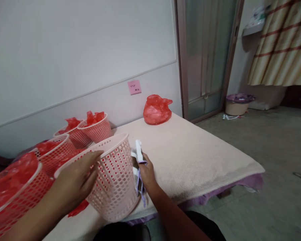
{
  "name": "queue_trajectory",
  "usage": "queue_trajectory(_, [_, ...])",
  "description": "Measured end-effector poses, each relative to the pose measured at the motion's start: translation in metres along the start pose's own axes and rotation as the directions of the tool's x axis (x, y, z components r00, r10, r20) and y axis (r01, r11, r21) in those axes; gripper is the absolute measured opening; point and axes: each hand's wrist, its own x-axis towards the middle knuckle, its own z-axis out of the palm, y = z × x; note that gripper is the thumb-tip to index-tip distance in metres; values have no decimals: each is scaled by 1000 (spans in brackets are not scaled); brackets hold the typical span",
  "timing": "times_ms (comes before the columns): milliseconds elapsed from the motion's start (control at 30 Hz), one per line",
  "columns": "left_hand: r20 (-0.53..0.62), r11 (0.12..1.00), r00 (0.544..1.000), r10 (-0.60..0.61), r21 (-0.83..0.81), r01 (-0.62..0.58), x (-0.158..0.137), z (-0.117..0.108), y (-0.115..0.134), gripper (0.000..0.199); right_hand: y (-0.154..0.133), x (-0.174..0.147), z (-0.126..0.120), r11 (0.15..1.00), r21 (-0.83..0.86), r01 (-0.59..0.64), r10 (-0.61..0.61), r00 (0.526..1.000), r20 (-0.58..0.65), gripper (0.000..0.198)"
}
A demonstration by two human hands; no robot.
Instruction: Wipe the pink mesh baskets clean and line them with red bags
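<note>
"What step does this look like?"

"Wiping, I'd judge, done over the pale-covered bed [203, 150]. A next stroke would call for a steady hold and a turn, so that a fresh stretch of side comes round."

"Where's the room?"

"To the right: the bed lies open out to its far right edge. The front edge is the tight one. On the left, four baskets [98, 133] stuffed with red plastic [95, 117] crowd the space."

"And the one being worked on?"

"The pale pink basket [119, 182] is at the near side, just beside those four, its base close to the front edge. Whether it rests flat, I can't tell."

"Anything beyond it?"

"A red bag [157, 111] at the back, well apart, so it shouldn't hinder a turn."

"And each grip?"

"The left hand [76, 177] lies over the rim, fingers partly bent along the outside; I can't tell whether it clasps. The right hand [147, 170] is closed round a striped cloth [139, 154] at the basket's right side, seemingly touching it."
</note>
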Motion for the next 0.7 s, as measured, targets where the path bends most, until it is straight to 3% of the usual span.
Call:
queue_trajectory(67, [125, 989, 986, -109, 118, 95, 12, 3, 20, 37, 0, -5, 3, 997, -36, 65, -63, 997, 44, 41])
queue_trajectory(133, [130, 964, 983, -127, 251, 91, 22, 7, 30, 38, -4, -11, 4, 986, -91, 139, -135, 990, 46, 43])
queue_trajectory(233, [3, 960, 998, -70, 273, 66, 30, 9, 22, 40, -16, -17, 0, 930, -195, 312, -307, 950, 55, 47])
queue_trajectory(367, [-250, 994, 964, -89, 45, 103, 18, 6, -6, 36, -31, -11, -13, 774, -350, 527, -513, 847, 140, 50])
queue_trajectory(433, [-338, 985, 925, -173, -50, 165, 5, 6, -17, 36, -31, 0, -23, 776, -412, 477, -460, 876, 149, 50])
queue_trajectory(533, [-421, 954, 856, -299, -141, 264, -18, 14, -26, 40, -23, 18, -37, 907, -368, 205, -212, 977, 20, 45])
queue_trajectory(600, [-448, 945, 833, -324, -191, 265, -33, 23, -29, 42, -17, 26, -44, 964, -263, 49, -62, 997, -43, 39])
queue_trajectory(700, [-461, 946, 837, -297, -261, 192, -55, 35, -37, 44, -19, 24, -48, 970, -236, 59, -62, 998, -6, 39])
